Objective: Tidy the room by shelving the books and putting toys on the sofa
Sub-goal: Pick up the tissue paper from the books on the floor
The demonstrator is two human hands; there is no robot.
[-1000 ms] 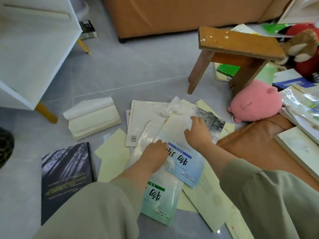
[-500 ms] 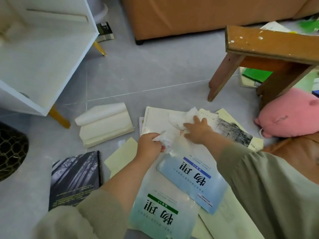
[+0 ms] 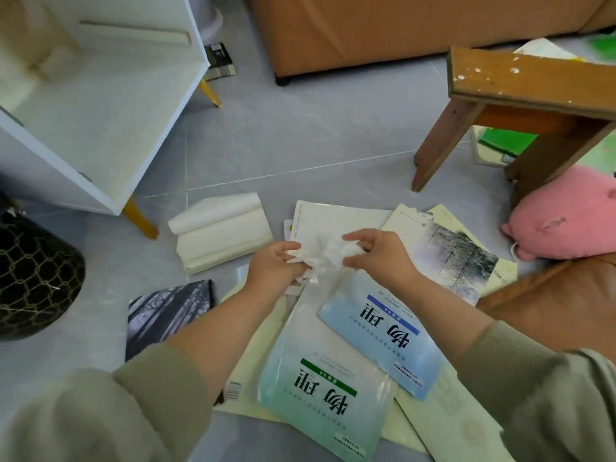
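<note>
crumpled white plastic point(image 3: 328, 253) pinched from both sides, left hand point(image 3: 276, 265) and right hand point(image 3: 380, 255) with fingers curled on it, books point(image 3: 383, 328) scattered mid-floor point(image 3: 300, 138) beneath, pink plush toy point(image 3: 566, 218) at the floor's right edge beside wooden stool point(image 3: 520, 85)

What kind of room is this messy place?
Probably a living room at home: there is an orange sofa, a white shelf, and books and a pink soft toy lying on the tiled floor.
</note>
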